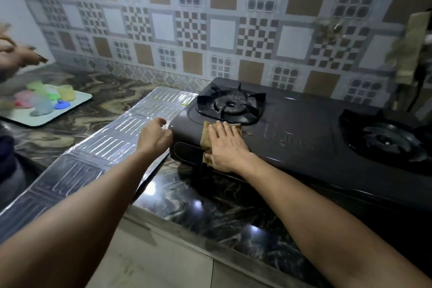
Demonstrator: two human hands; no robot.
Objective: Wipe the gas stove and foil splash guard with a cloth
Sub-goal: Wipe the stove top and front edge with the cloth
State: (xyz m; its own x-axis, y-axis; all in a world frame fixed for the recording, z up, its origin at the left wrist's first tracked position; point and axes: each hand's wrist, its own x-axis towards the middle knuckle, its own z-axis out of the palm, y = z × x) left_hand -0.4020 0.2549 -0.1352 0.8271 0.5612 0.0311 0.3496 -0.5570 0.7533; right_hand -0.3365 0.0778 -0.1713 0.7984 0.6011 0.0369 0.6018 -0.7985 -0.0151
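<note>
A dark two-burner gas stove [304, 128] sits on a glossy marbled countertop [210, 203], against a wall covered in patterned tile-print sheeting [187, 18]. A ribbed foil splash guard [112, 138] lies tipped over to the stove's left, its near end reaching past the counter edge. Further left, a pale tray [77, 105] holds soft-coloured plastic pieces. At the far left edge another person's hand [16, 54] appears, blurred. A second brownish cloth [409, 54] hangs at the right edge, also blurred.

The right hand [224, 145] lies flat, fingers straight and together, pressing a tan cloth [207, 138] onto the stove's front-left corner, just before the left burner grate [231, 105]. The cloth drapes over the stove's front edge. The left hand [155, 135] is at the foil guard's edge beside the stove, fingers curled; it seems to pinch the foil, though the contact is hard to see.
</note>
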